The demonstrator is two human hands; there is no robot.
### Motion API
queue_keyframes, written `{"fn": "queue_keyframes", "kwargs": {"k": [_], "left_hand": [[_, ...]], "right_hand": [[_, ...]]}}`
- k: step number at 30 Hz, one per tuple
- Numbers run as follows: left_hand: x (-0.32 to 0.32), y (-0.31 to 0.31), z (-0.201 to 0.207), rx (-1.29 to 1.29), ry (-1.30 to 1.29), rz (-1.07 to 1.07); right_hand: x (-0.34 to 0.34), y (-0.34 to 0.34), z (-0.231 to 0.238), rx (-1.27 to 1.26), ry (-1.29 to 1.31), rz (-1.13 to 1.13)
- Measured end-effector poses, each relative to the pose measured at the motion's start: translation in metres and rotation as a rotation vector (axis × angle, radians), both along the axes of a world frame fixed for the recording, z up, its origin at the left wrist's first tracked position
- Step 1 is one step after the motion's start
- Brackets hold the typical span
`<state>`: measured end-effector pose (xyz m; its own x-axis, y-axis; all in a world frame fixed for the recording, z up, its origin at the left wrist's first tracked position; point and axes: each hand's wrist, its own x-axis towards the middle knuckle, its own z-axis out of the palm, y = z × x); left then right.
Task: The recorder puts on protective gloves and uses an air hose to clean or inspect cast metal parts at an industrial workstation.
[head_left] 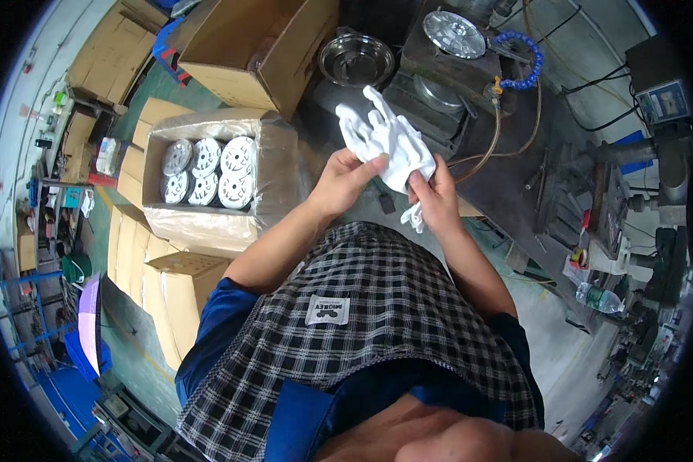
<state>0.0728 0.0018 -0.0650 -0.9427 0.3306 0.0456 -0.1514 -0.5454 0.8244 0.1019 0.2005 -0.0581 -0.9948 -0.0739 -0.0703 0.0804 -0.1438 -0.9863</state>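
A white cloth glove [393,142] is held up in front of me, its fingers pointing away and to the left. My left hand [344,179] pinches the glove's left side with the thumb on top. My right hand [436,199] grips the cuff end at the right. Below my right hand dangles more white fabric [413,218], perhaps a second glove; part of it is hidden by the hand.
On my left, an open carton [200,223] lined with plastic holds stacks of round metal discs [237,156]. Behind it stands a larger open box [231,73]. A shiny metal bowl [356,60], a machine with a blue hose [533,65] and a workbench [508,173] lie ahead and right.
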Motion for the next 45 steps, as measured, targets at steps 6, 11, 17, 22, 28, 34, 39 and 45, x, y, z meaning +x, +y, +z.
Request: {"fn": "queue_keyframes", "kwargs": {"k": [6,11,17,22,28,34,39,45], "left_hand": [[-0.012,-0.007,-0.013,0.144,-0.256,-0.082],[0.006,-0.025,0.012,-0.936,-0.209,0.035],[0.039,-0.005,0.043,-0.983,0.299,-0.161],[0.012,0.003,0.047,-0.681,-0.255,-0.426],[-0.017,0.032,0.038,-0.068,-0.391,0.151],[-0.014,0.058,0.009,-0.418,0.163,0.506],[-0.006,0.031,0.006,-1.01,0.35,0.515],[-0.009,0.036,0.035,0.018,-0.195,-0.167]], "right_hand": [[-0.004,-0.006,-0.002,-0.285,-0.252,0.129],[-0.009,-0.007,-0.001,0.393,0.076,-0.039],[-0.004,-0.02,-0.003,0.604,0.176,-0.007],[0.005,-0.018,-0.006,0.741,0.314,-0.005],[0.0,-0.014,-0.002,0.848,0.247,-0.084],[-0.008,-0.019,0.015,0.811,0.464,-0.165],[-0.003,-0.032,0.017,0.778,0.6,-0.173],[-0.018,-0.043,0.013,0.992,0.491,-0.05]]}}
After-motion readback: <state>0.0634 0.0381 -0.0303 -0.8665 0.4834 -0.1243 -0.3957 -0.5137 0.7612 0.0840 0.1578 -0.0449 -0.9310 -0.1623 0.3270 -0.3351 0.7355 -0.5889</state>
